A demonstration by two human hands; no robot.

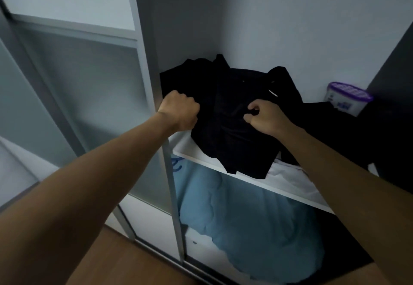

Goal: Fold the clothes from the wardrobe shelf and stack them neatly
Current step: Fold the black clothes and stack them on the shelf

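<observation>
Head view, left to right. The sliding door frame (143, 65) stands at the left side of the wardrobe shelf (192, 150).

1. The left hand (178, 111) is fisted at the left edge of the black garment (232, 128). Its grip is curled around a bunch of the fabric.
2. The black garment lies crumpled on the shelf. Its near corner hangs over the near shelf edge.
3. The right hand (266, 117) rests on the middle of the garment. Its grip pinches a fold between thumb and fingers.

Hazards:
- The garment lies on a white cloth (288, 173). A fast pull probably drags that cloth off the near edge.
- More dark clothing (330, 128) lies to the right, touching or overlapping the garment. It may snag and come along.
- The purple-lidded container (348, 99) stands at the far right beside that clothing. Shifted fabric could tip it.

Markings: the container label carries blue print, too blurred to read. Small white marks on the garment are not legible.
</observation>
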